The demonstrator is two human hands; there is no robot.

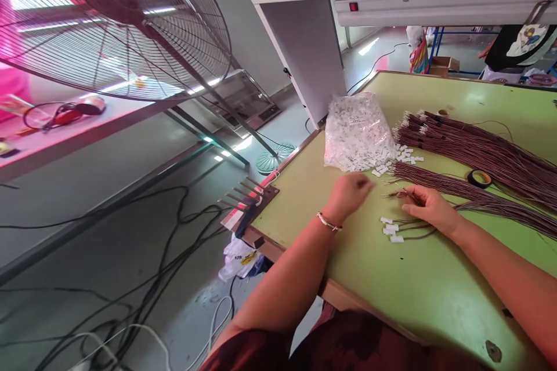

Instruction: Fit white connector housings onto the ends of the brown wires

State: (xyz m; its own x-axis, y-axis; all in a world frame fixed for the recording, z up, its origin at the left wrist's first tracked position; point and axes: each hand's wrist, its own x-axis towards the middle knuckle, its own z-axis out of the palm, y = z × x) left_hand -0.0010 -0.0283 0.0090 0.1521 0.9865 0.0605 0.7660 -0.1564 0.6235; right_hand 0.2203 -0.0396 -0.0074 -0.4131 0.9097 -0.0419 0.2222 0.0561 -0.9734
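Note:
My left hand (349, 198) is over the green tabletop with its fingers curled in a pinch. Anything in that pinch is hidden. Just beyond it lie loose white plastic connectors (379, 169), spilling by a clear bag of connectors (357, 127). My right hand (429, 207) pinches thin dark wires (407, 190), whose bare ends point toward my left hand. Below the right hand, several wires end in white connectors (391, 229) on the table. A long bundle of brown wires (461, 188) runs off to the right behind that hand.
A thicker wire bundle (474, 142) and a roll of black tape (479, 178) lie on the green table (300, 203). A pegged block (261, 197) sits at its left edge. Left stands a large fan (126, 17); cables (161, 266) cover the floor.

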